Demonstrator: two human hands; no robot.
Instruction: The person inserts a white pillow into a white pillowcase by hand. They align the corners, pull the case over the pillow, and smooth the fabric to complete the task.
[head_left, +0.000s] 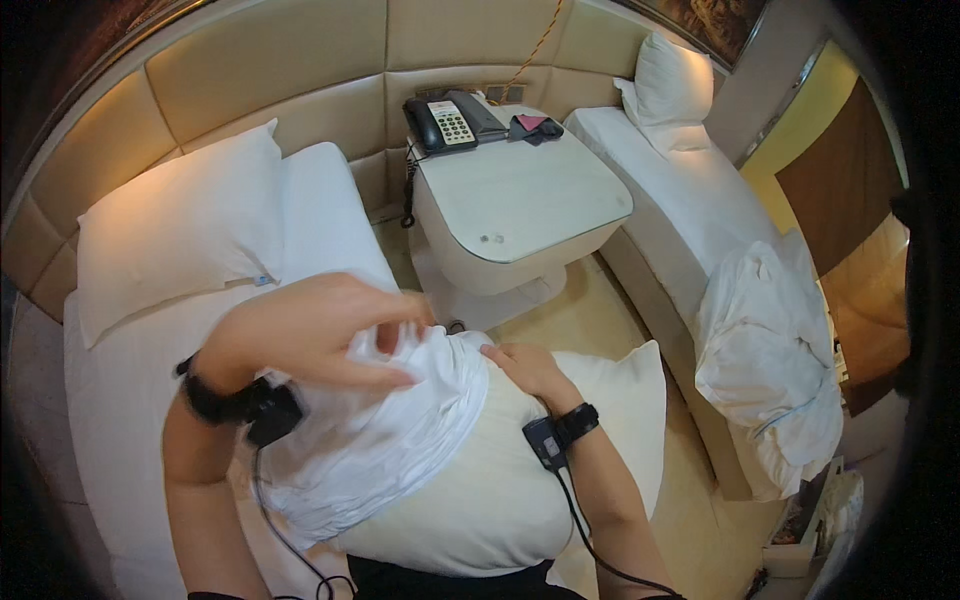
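Note:
A cream pillow lies against my front, partly covered by a white pillowcase bunched in folds over its left side. Over the pillowcase is my left hand, blurred, its thumb apart from the curled fingers; whether it touches the cloth is hard to see. My right hand grips the pillow's far edge, with the thumb beside the pillowcase's hem and the other fingers partly hidden. Each wrist wears a black strap with a small cabled device. Another pale pillow shows beyond my right forearm.
A bed with a white sheet and a white pillow is at left. Ahead stands a glass-topped nightstand bearing a telephone and a dark cloth. At right, a second bed holds a pillow and crumpled white bedding.

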